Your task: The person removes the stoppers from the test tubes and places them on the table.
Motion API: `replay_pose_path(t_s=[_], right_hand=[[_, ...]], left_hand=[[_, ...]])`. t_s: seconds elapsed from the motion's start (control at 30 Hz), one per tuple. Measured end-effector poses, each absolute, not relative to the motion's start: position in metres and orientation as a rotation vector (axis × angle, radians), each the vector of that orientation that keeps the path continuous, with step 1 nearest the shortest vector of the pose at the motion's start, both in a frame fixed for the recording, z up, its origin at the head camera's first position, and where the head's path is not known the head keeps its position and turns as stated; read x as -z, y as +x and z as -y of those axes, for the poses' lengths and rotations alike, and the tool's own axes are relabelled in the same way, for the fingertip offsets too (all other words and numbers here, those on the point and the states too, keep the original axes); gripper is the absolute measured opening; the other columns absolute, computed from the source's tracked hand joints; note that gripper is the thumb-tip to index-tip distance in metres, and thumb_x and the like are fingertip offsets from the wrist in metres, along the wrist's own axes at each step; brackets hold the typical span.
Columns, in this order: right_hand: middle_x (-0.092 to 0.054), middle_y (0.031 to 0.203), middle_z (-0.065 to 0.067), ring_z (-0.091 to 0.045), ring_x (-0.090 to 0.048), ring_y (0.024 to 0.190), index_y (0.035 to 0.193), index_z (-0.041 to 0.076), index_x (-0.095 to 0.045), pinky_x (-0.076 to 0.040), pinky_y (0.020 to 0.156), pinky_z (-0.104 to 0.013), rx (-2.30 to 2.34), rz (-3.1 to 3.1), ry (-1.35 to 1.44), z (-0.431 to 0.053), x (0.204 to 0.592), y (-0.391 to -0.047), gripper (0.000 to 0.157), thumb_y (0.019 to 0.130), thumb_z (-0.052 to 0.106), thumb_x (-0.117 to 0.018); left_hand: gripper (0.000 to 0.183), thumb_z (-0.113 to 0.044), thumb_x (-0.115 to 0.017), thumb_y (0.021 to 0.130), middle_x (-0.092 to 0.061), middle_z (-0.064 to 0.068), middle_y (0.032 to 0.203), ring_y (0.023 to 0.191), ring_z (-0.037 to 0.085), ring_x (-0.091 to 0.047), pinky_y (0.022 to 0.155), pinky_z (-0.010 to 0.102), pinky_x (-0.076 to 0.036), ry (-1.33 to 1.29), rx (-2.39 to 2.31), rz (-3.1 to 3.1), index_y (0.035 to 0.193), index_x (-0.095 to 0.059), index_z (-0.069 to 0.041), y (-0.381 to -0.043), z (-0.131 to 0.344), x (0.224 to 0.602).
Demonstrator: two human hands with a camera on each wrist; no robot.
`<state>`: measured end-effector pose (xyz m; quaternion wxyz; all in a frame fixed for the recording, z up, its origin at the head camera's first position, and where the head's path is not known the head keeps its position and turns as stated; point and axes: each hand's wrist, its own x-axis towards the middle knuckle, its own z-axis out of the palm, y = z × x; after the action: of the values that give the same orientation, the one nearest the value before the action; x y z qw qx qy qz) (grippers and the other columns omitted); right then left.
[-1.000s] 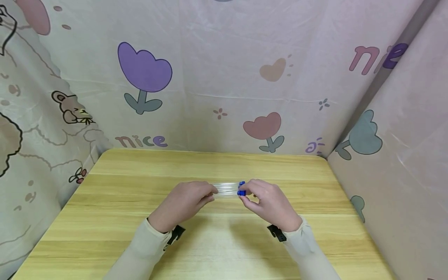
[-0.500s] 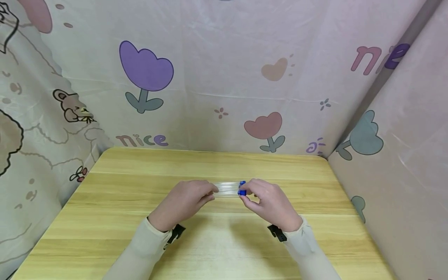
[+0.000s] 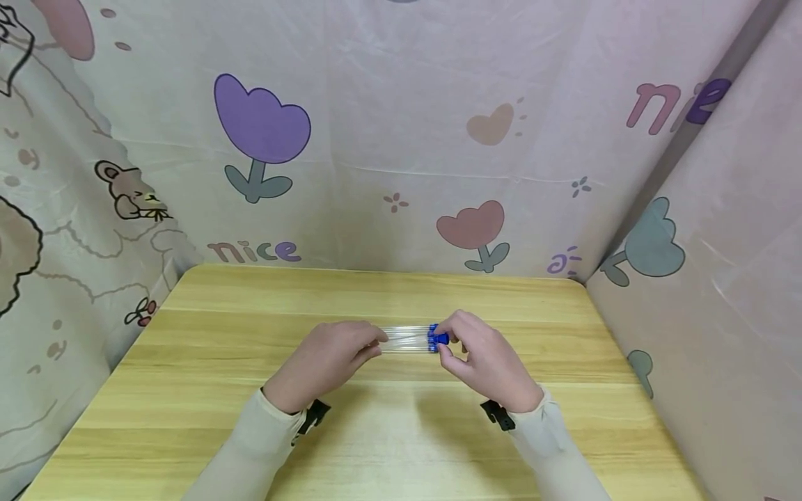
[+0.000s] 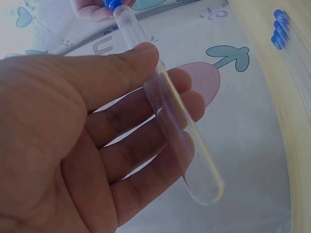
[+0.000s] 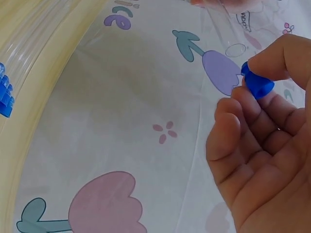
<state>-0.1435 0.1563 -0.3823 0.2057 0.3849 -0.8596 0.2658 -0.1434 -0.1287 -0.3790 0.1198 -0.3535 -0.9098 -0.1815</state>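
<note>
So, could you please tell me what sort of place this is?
Perhaps an improvised tabletop workspace: a wood-grain table, cartoon-printed sheets behind and beside it, and clear tubes with blue caps.

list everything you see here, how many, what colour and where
Held tube: one, clear, in the left hand
Held cap: one, blue, in the right hand
Other tubes: several, clear, on the table
Other caps: several, blue, on the other tubes' ends
Table: one, pale wood, below
Cloth: count unclear, whitish, behind and beside the table
Cartoon prints: many, mixed colours, on the cloth
Wrist straps: two, black, near the sleeves
Sleeves: two, cream, lower in the head view
Left hand and right hand: one each, bare, over the table
</note>
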Motion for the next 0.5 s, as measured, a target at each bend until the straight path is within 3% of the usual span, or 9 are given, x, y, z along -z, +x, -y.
replay_pose_path(t_s=[0.2,0.37,0.5], right_hand=[[-0.062,0.095,0.010,-0.006,-0.056,0.082,0.107,0.012,-0.068,-0.048,0.062,-0.019,-0.756,2.502,1.024,-0.1589,0.3804,-0.1420,0.014,0.094,0.007,-0.072],[-0.065,0.098,0.009,-0.008,-0.060,0.080,0.123,0.009,-0.071,-0.049,0.062,-0.019,-0.750,2.557,0.986,-0.1617,0.3799,-0.1429,0.026,0.097,0.008,-0.070],[-0.068,0.099,0.007,-0.005,-0.059,0.080,0.120,0.010,-0.073,-0.052,0.068,-0.021,-0.729,2.582,0.986,-0.1634,0.3818,-0.1451,0.022,0.098,0.007,-0.070]], left_hand=[[0.013,-0.015,-0.073,0.098,-0.077,-0.004,0.101,0.087,0.007,-0.071,0.078,0.029,-0.060,-1.032,0.532,2.656,0.110,-0.076,-0.015,-0.1428,0.1303,0.3780],[0.013,-0.016,-0.074,0.097,-0.077,-0.005,0.101,0.087,0.007,-0.071,0.078,0.029,-0.060,-1.015,0.518,2.669,0.111,-0.076,-0.016,-0.1428,0.1307,0.3771],[0.014,-0.016,-0.075,0.097,-0.076,-0.007,0.101,0.087,0.006,-0.071,0.078,0.028,-0.060,-1.010,0.505,2.659,0.110,-0.076,-0.016,-0.1429,0.1310,0.3771]])
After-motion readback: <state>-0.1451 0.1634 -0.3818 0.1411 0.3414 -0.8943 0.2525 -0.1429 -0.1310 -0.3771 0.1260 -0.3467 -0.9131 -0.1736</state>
